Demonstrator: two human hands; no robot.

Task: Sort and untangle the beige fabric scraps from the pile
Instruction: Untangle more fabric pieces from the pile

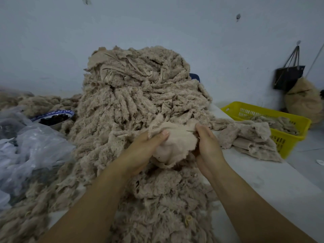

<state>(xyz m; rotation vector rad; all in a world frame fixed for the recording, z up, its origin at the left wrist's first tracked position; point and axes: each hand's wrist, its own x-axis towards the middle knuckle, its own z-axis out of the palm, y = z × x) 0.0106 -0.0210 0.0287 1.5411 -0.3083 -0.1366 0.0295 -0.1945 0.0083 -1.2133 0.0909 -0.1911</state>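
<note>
A tall pile of fuzzy beige fabric scraps (140, 95) rises in front of me and spills down toward the near edge. Low in front of the pile I hold one smooth-sided beige scrap (177, 142) between both hands. My left hand (145, 149) grips its left edge, thumb on top. At the scrap's right edge my right hand (208, 144) grips it with curled fingers. A few loose scraps (249, 139) lie flat to the right of my hands.
A yellow plastic basket (296, 120) holding several scraps stands at the right on the white table (273, 181). Crumpled clear plastic bags (26, 151) lie at the left, behind them a blue-rimmed bowl (54, 118) of dark bits. A black bag (287, 76) hangs on the wall.
</note>
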